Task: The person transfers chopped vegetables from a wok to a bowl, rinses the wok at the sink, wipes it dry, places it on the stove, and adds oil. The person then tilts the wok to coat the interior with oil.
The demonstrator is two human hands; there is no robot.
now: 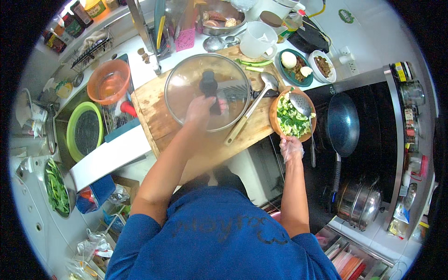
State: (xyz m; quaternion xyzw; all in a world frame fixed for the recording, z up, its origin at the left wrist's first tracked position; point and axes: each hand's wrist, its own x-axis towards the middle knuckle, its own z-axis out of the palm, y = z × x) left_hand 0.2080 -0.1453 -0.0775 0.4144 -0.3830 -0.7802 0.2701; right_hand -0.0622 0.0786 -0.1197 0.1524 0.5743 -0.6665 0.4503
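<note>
My left hand (198, 111) grips the black knob (208, 82) of a round glass pot lid (178, 101) over the wooden cutting board (150, 101). Through the glass shows a patterned knife blade (232, 90), its dark handle sticking out on the right. My right hand (291, 148), in a clear plastic glove, holds the near rim of an orange-brown bowl (274, 120). Chopped greens (292, 120) fill that bowl, and a slotted metal skimmer (300, 104) lies across its right side. Between my hands a metal ladle with a pale handle (246, 117) lies slantwise on the board.
Right of the bowl, a dark wok (343, 124) sits on the black cooktop. Behind stand a plastic measuring jug (257, 38), a green plate (309, 81) with food and a white bowl (314, 66). The sink at left holds a green basin (71, 134) and an orange basin (94, 87).
</note>
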